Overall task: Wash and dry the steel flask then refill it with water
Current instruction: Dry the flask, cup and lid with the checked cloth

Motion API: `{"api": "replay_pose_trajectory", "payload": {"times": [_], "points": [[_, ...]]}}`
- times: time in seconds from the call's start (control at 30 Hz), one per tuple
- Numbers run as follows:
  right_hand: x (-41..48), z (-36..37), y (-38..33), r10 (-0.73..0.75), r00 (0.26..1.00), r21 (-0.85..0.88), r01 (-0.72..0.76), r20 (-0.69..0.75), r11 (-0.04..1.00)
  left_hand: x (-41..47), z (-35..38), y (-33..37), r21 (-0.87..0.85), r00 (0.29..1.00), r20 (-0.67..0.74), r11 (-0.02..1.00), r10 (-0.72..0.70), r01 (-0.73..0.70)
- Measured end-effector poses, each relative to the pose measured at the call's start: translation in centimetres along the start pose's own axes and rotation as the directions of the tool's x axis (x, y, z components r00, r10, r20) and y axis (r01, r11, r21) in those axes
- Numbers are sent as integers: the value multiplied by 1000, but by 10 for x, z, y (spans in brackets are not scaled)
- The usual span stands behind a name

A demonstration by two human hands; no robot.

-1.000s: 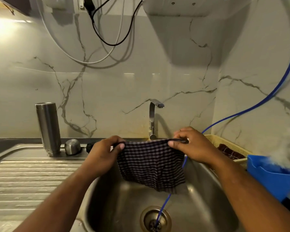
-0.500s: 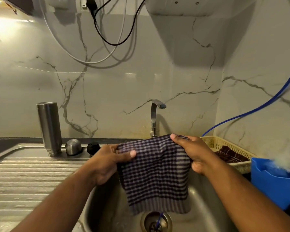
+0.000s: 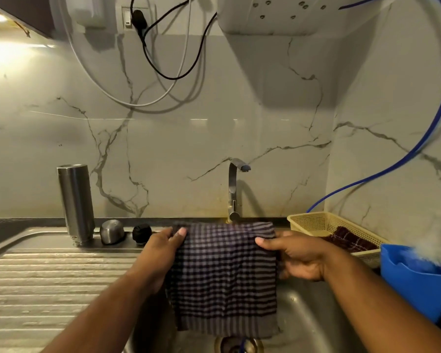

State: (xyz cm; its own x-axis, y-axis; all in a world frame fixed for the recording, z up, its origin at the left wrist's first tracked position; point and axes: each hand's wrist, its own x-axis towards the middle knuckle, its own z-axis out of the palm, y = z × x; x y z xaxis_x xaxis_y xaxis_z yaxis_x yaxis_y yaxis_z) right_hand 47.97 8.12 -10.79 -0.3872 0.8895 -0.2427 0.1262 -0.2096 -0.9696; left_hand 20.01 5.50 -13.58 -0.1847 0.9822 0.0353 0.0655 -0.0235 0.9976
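- While the checked cloth (image 3: pixel 224 281) hung as a short, gathered strip between the hands a second ago, it now hangs open and flat over the sink basin (image 3: pixel 308 319), with its lower hem just above the drain (image 3: pixel 239 345).
- The left hand (image 3: pixel 163 248) grips the cloth's upper left edge with the thumb on the front. The right hand (image 3: pixel 298 258) pinches the upper right edge, thumb across the front and fingers behind (so both hands are closed on fabric and neither is free).
- The steel flask (image 3: pixel 75 202) has not moved. It stands upright at the back of the drainboard (image 3: pixel 36 281), left of the basin and well apart from both hands.
- Its steel cap (image 3: pixel 111 231) and black stopper (image 3: pixel 141 233) sit just to its right, so the flask is uncapped (I cannot tell whether it stands mouth up or mouth down).
- No water shows at the tap (image 3: pixel 233 189).
- Shaking the cloth out looks like preparation for drying, so the wash seems finished and the wipe not yet begun (the refill comes later).
- The next move probably needs one hand to let go of the cloth and fetch the flask.
- One risk is that the hanging hem brushes the wet basin and soaks up water before it reaches the steel.
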Motion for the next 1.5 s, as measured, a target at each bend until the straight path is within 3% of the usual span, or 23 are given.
{"api": "replay_pose_trajectory", "payload": {"times": [0.07, 0.1, 0.13, 0.2, 0.27, 0.43, 0.53, 0.6, 0.7, 0.77, 0.9, 1.0, 1.07, 1.17, 1.23, 1.3, 1.37, 1.43, 1.5], "points": [[1, 10, 2, 58, 998, -22, -58, -31, 998, 8, -4, -11, 17, 972, -37, 973, -231, 232], [3, 13, 1, 73, 995, 0, -73, -65, 997, 10, -8, -13, -30, 935, 10, 935, -354, 354], [4, 16, 1, 78, 993, 49, -74, -84, 996, 10, -11, -12, -71, 885, 90, 884, -457, 463], [5, 17, -1, 61, 996, 185, -49, -59, 981, 6, -18, -5, -101, 825, 310, 847, -472, 523], [2, 15, -5, 20, 999, 185, -15, -26, 983, 3, -22, -1, 31, 799, 459, 906, -388, 422], [-7, 13, -8, -91, 995, -265, 101, 50, 959, -4, -13, 0, 366, 818, 509, 927, -269, 78], [-10, 17, -7, -176, 983, -700, 156, 44, 697, -1, -11, -3, 662, 857, 485, 713, -174, -230], [-7, 20, -6, -245, 969, -830, 138, 2, 540, 0, -11, -4, 721, 878, 470, 612, -87, -325], [-2, 21, -4, -374, 926, -925, 109, -38, 364, 3, -12, -6, 727, 890, 449, 549, 75, -413], [-4, 21, -4, -363, 932, -890, 146, -24, 432, 3, -13, -5, 722, 879, 450, 517, 156, -461], [-10, 27, -3, -284, 959, -703, 206, 6, 681, -1, -7, 2, 623, 859, 419, 596, 294, -507], [-4, 49, 8, -259, 963, -728, 229, 73, 647, -5, 1, 6, 617, 818, 447, 537, 362, -575], [5, 63, 17, -296, 951, -668, 275, 85, 691, -5, 5, 6, 633, 803, 456, 495, 383, -595], [9, 73, 20, -296, 954, -543, 268, 37, 796, -3, 0, 6, 620, 826, 390, 547, 407, -563], [8, 74, 18, -269, 963, -441, 229, -28, 868, 3, -13, 6, 546, 857, 312, 660, 411, -516], [9, 74, 17, -218, 971, -282, 182, -100, 942, 16, -33, 5, 393, 914, 126, 827, 385, -403], [13, 74, 16, -169, 972, -133, 148, -164, 980, 34, -59, 6, 249, 927, -181, 927, 328, -280], [18, 74, 17, -138, 970, 0, 141, -200, 990, 56, -93, 8, 255, 823, -483, 947, 300, -196], [21, 76, 15, -124, 969, 89, 146, -213, 985, 72, -127, 14, 245, 656, -710, 963, 257, -112]]}}
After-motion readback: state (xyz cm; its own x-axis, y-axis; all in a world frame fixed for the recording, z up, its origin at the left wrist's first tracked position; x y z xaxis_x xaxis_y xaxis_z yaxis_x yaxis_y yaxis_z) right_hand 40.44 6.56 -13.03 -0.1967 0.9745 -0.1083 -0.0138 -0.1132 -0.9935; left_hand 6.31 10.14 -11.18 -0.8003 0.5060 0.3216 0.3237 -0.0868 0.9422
